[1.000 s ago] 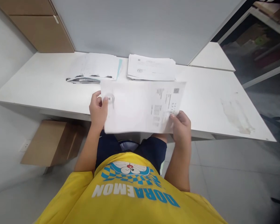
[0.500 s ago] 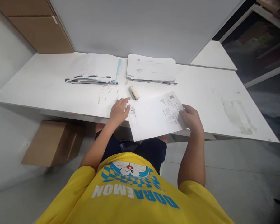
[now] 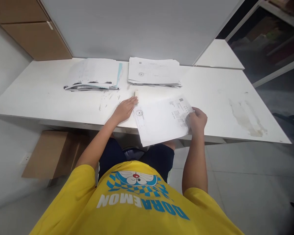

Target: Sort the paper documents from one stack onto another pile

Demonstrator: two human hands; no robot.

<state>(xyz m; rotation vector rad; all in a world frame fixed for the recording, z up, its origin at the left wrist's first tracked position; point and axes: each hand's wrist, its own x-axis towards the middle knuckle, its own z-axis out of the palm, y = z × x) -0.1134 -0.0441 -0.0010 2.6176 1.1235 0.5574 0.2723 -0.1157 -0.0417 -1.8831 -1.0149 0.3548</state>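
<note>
My left hand [image 3: 125, 109] has its fingers closed around a small cream stapler [image 3: 136, 92], partly hidden under the fingertips, just beyond the top left corner of the printed papers. My right hand [image 3: 198, 119] pinches the right edge of these papers [image 3: 159, 122], which show a round stamp mark at the left and blocks of print at the right. They lie tilted over the table's front edge, their near corner hanging above my lap. Whether they are one sheet or more I cannot make out.
On the white table [image 3: 210, 107], a stack of papers [image 3: 154, 72] lies at the back middle, and another paper stack [image 3: 93, 73] with a blue-green sheet lies left of it. A grey panel [image 3: 127, 29] rises behind. A cardboard box [image 3: 45, 153] stands below at the left.
My left hand has moved from beside the paper's corner onto the stapler, which has turned and is now largely covered. My right hand still holds the papers. The view has shifted slightly.
</note>
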